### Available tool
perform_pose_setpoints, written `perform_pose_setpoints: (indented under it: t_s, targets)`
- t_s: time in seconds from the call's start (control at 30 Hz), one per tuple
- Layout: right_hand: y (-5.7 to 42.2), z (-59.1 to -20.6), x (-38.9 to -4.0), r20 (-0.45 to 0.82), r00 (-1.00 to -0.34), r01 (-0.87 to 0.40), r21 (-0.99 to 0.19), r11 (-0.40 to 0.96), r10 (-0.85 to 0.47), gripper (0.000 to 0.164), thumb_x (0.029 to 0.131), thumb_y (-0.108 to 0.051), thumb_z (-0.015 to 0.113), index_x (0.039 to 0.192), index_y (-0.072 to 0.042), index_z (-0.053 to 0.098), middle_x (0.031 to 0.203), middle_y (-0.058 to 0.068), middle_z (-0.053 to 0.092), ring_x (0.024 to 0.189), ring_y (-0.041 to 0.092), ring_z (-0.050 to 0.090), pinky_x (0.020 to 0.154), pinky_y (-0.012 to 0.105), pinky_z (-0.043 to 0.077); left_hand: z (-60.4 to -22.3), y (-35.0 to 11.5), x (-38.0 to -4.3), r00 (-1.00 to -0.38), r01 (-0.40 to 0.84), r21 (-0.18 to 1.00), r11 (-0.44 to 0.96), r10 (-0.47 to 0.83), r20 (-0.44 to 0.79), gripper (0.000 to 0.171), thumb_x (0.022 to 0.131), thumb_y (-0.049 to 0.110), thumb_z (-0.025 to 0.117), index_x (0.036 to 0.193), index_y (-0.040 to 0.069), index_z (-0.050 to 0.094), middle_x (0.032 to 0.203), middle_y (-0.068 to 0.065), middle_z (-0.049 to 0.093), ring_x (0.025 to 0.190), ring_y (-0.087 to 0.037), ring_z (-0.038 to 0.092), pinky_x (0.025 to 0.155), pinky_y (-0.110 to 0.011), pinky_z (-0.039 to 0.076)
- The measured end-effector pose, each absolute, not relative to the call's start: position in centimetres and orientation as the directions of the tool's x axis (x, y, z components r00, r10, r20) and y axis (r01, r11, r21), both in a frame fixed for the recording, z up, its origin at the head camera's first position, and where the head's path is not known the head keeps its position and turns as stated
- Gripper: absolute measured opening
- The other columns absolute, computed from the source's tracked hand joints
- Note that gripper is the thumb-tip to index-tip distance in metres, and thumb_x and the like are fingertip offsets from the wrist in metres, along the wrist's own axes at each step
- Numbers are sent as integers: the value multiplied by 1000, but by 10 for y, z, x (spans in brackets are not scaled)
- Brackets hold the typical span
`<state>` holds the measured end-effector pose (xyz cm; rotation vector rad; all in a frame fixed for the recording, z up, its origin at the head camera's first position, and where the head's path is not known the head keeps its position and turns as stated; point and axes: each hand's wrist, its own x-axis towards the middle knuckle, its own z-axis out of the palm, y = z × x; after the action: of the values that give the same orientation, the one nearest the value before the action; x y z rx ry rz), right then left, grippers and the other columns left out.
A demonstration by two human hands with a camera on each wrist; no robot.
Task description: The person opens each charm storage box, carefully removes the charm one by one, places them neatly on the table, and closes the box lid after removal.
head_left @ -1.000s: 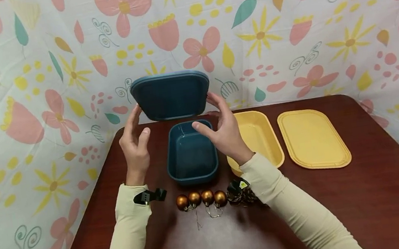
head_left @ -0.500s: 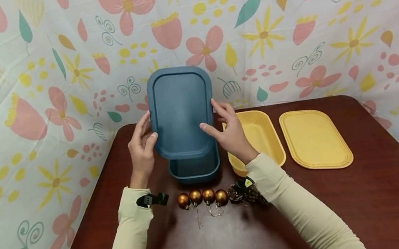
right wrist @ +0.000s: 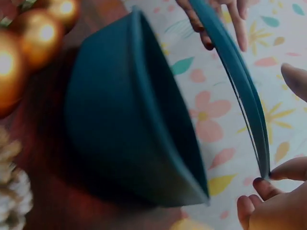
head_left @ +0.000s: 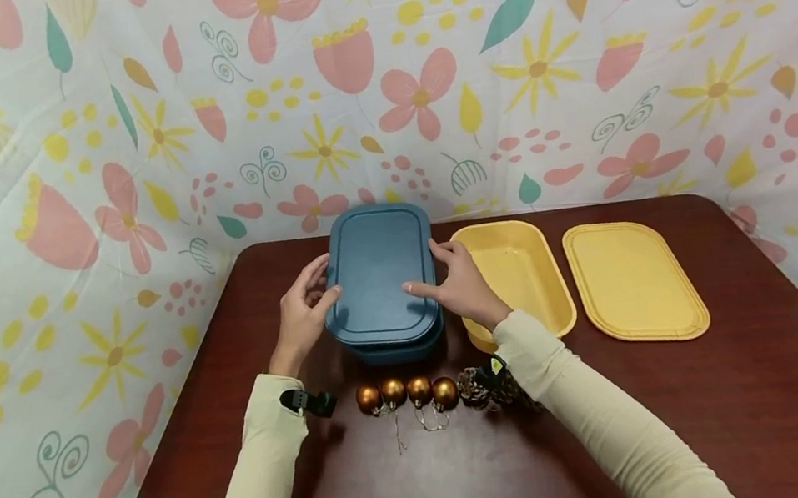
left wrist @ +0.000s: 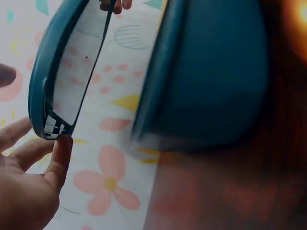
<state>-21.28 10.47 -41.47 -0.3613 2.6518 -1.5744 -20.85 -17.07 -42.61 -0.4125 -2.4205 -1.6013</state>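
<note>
A blue rectangular lid [head_left: 383, 275] hangs level, close over a matching blue box [head_left: 399, 355] that stands on the table. My left hand [head_left: 305, 312] holds the lid's left edge between thumb and fingers, and my right hand [head_left: 466, 286] grips the right edge the same way. In both wrist views a gap shows between the lid [right wrist: 254, 115] and the rim of the box [left wrist: 216, 86]. From the head, the lid hides the inside of the box.
Right of the blue box stands an uncovered yellow box [head_left: 519, 275], with its yellow lid [head_left: 636, 281] lying flat farther right. Several copper baubles [head_left: 419, 391] and pine cones [head_left: 474, 389] sit in a row in front. A flowered cloth [head_left: 376, 75] hangs behind the table.
Both hands have turned the lid from tilted up, underside showing, to level with its top showing. They have lowered it over the blue box.
</note>
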Motion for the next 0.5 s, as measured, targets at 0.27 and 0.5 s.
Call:
perform_pose_setpoints:
  t_s: [0.27, 0.5]
  targets:
    - [106, -427, -214, -21, -965, -139, -803, 580, -261, 114, 81, -55, 79, 161, -5, 15, 161, 24, 18, 150, 42, 19, 118, 60, 32, -441, -179, -212, -949, 299, 856, 422, 230, 218, 62, 97, 23, 67, 154, 17, 42, 154, -12, 49, 126, -33, 54, 102, -52, 46]
    - [102, -429, -217, -36, -956, -195, -664, 722, -292, 123, 75, -61, 81, 160, -3, 16, 158, 26, 21, 143, 44, 20, 114, 63, 28, -448, -183, -216, -953, 242, 837, 490, 283, 109, 73, 91, 28, 74, 156, 23, 39, 145, -14, 51, 125, -35, 54, 103, -55, 46]
